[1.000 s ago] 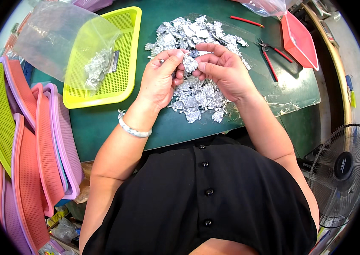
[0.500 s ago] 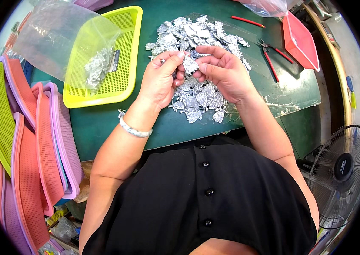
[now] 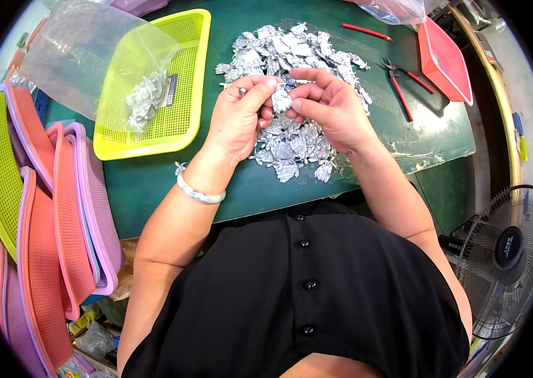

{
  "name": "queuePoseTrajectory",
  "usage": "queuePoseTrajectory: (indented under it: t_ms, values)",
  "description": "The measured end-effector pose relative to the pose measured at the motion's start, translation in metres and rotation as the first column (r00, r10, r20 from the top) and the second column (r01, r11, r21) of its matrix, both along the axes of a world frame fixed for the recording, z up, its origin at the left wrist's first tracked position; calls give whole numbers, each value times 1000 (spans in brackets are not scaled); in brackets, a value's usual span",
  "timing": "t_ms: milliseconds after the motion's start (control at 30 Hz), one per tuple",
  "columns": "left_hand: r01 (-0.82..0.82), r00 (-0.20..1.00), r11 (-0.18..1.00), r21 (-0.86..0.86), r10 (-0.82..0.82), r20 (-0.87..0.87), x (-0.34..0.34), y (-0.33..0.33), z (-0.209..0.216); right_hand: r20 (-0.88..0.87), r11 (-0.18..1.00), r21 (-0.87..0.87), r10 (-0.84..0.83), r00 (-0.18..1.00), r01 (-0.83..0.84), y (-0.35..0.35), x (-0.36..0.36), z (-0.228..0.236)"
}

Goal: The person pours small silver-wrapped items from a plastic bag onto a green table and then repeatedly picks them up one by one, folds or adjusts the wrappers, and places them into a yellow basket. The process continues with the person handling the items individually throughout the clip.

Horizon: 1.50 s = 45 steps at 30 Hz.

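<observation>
Between my two hands is a small, flat silver metal piece with an irregular outline. My left hand pinches its upper edge between thumb and forefinger, the other fingers curled in. The thumb and fingertips of my right hand close at the piece's right edge. A small shiny metal thing shows at my left forefinger; I cannot tell if it is a ring or a loose part. Beneath and beyond both hands spreads a heap of similar silver metal pieces on the green table.
Left of the heap, a yellow-green basket holds a clear plastic bag with silver pieces. Red-handled pliers, a red pencil and a red tray lie right. Stacked baskets stand far left; a fan right.
The metal piece has turned slightly and shifted a little downward in my fingers. My right thumb has moved slightly down along its edge. Everything around stays put.
</observation>
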<state>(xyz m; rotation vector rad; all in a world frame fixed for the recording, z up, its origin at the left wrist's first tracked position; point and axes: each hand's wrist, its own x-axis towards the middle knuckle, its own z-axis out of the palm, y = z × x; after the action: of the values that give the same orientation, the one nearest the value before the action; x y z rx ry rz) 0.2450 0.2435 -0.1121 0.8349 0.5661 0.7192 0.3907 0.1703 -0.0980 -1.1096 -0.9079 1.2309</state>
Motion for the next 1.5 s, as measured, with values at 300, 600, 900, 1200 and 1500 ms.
queuePoseTrajectory:
  t_ms: [300, 600, 900, 1200, 1500]
  values:
    - [0, 1000, 1000, 27, 0, -21, 1, -1, 0, 24, 1000, -2, -11, 1000, 11, -1, -2, 3]
    - [-10, 1000, 998, 66, 11, -27, 1, -1, -1, 64, 999, 24, -43, 997, 42, -2, -4, 5]
    - [104, 991, 995, -2, -103, 88, 1, 3, -6, 497, 945, 328, -189, 847, 18, -3, -12, -5]
    - [187, 961, 952, -241, -127, 246, 1, 6, -8, 546, 897, 442, -267, 794, -2, -5, -10, -1]
    - [290, 897, 915, -280, -158, 413, -1, 13, -17, 613, 886, 444, -411, 675, 137, 0, 17, 0]
